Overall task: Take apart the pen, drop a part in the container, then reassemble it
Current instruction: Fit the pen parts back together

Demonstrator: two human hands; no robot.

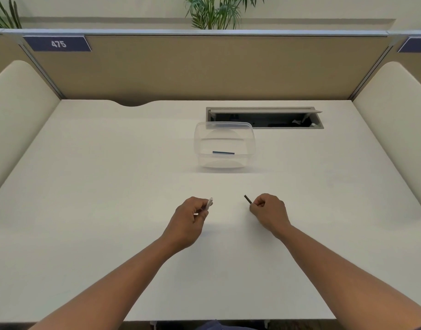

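Currently on the white desk (109,210): left hand (189,221) pinching the white pen barrel (209,203), right hand (268,214) pinching the thin dark refill (248,199), both hands near the desk's middle and apart. Clear container (225,144) toward the far edge, blue pen part (223,152) inside.

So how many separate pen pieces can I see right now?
3: a white barrel in the left hand, a dark thin refill in the right hand, a blue piece inside the clear container. The hands could hide others.
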